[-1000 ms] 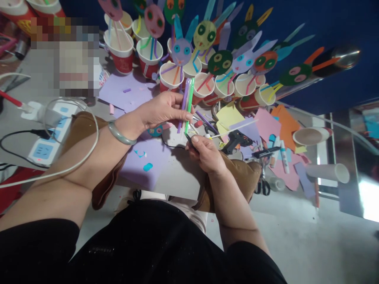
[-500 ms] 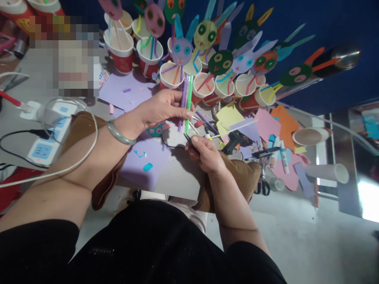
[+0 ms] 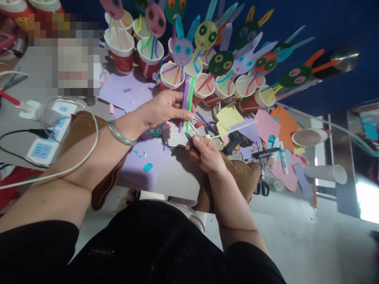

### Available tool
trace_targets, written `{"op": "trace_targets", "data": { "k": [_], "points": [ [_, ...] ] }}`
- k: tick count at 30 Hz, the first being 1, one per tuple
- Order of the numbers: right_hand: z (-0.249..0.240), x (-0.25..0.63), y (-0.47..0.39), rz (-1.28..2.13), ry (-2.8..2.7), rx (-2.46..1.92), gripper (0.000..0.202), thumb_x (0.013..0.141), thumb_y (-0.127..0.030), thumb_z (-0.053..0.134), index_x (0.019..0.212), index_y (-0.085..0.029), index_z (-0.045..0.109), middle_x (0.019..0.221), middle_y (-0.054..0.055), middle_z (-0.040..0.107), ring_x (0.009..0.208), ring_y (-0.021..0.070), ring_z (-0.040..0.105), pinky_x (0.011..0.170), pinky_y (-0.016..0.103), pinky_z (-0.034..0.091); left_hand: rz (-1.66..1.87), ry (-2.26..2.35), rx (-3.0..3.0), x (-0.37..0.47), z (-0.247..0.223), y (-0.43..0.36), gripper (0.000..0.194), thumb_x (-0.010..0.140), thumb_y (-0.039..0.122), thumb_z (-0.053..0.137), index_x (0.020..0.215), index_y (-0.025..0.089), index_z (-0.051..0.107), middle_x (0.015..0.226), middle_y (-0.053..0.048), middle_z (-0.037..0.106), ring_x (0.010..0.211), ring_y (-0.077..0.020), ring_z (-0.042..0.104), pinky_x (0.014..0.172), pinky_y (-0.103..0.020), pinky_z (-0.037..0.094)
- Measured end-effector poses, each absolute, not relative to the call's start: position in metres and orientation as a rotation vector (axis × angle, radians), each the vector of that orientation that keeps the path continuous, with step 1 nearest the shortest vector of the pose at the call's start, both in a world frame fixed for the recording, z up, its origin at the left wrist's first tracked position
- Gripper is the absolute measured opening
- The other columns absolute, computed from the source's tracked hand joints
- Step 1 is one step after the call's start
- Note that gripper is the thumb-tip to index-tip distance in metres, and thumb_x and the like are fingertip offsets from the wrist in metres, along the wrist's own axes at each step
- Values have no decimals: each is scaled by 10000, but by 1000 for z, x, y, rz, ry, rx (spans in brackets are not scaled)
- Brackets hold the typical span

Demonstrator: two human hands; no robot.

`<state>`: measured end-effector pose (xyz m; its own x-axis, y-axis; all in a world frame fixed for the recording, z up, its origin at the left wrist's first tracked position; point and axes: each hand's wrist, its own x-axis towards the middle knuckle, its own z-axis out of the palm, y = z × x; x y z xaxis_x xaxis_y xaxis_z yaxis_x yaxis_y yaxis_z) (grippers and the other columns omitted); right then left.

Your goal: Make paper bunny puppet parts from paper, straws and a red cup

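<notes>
My left hand (image 3: 173, 105) pinches several drinking straws upright between thumb and fingers; a purple straw (image 3: 185, 94) and a green straw (image 3: 191, 92) show clearly. My right hand (image 3: 205, 152) is closed around a slim black pointed tool (image 3: 190, 139), mostly hidden in the fingers, so its kind is unclear. The tool's tip is at the lower end of the green straw; whether they touch, I cannot tell. Beneath my hands lies a purple paper sheet (image 3: 145, 165) with blue scraps. A blue paper face (image 3: 155, 130) rests beside my left wrist.
Paper cups (image 3: 171, 75) holding rabbit faces on straws line the back. A black glue gun (image 3: 237, 141), markers (image 3: 283, 157), scissors (image 3: 262, 187) and coloured paper (image 3: 268, 123) crowd the right. At left are a power strip (image 3: 44, 146) and a white cable (image 3: 85, 154).
Both hands keep nearly the same pose, with the straws still in my left hand. The black tool's tip has shifted very slightly, and the view has moved a little.
</notes>
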<state>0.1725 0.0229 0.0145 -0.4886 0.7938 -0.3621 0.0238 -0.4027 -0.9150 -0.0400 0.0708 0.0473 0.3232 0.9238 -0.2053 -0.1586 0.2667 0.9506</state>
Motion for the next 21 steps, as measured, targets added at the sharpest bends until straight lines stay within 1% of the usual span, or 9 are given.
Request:
{"op": "trace_targets", "data": {
  "k": [6, 10, 13, 17, 21],
  "points": [
    [13, 172, 23, 1947, -1278, -1148, 629, 766, -799, 792, 709, -191, 638, 429, -91, 377, 405, 55, 249, 434, 240, 170, 904, 943, 1037, -41, 47, 72, 279, 755, 191, 927, 929, 140, 716, 821, -19, 758, 885, -183, 768, 821, -292, 647],
    [14, 172, 23, 1938, -1282, -1150, 625, 778, -794, 786, 713, -191, 635, 429, -92, 378, 406, 55, 262, 430, 233, 183, 896, 960, 1028, -40, 49, 70, 274, 765, 200, 925, 924, 139, 711, 804, -11, 751, 851, -177, 765, 780, -283, 645],
    [14, 172, 23, 1932, -1279, -1162, 632, 774, -800, 786, 702, -193, 623, 429, -93, 377, 405, 54, 274, 430, 229, 195, 889, 972, 1026, -39, 50, 70, 252, 776, 177, 909, 923, 133, 708, 794, -6, 745, 829, -167, 761, 757, -272, 641],
    [13, 172, 24, 1921, -1289, -1169, 641, 766, -810, 784, 694, -195, 617, 425, -91, 380, 400, 53, 273, 430, 229, 193, 904, 973, 1032, -39, 49, 71, 208, 792, 133, 875, 921, 129, 712, 799, -9, 744, 832, -164, 764, 774, -276, 639],
    [11, 172, 24, 1904, -1299, -1183, 649, 755, -819, 784, 681, -198, 612, 433, -86, 382, 406, 55, 272, 429, 231, 179, 911, 976, 1046, -40, 46, 72, 212, 789, 136, 877, 931, 125, 721, 825, -20, 750, 865, -182, 772, 812, -308, 647]
  ]
}}
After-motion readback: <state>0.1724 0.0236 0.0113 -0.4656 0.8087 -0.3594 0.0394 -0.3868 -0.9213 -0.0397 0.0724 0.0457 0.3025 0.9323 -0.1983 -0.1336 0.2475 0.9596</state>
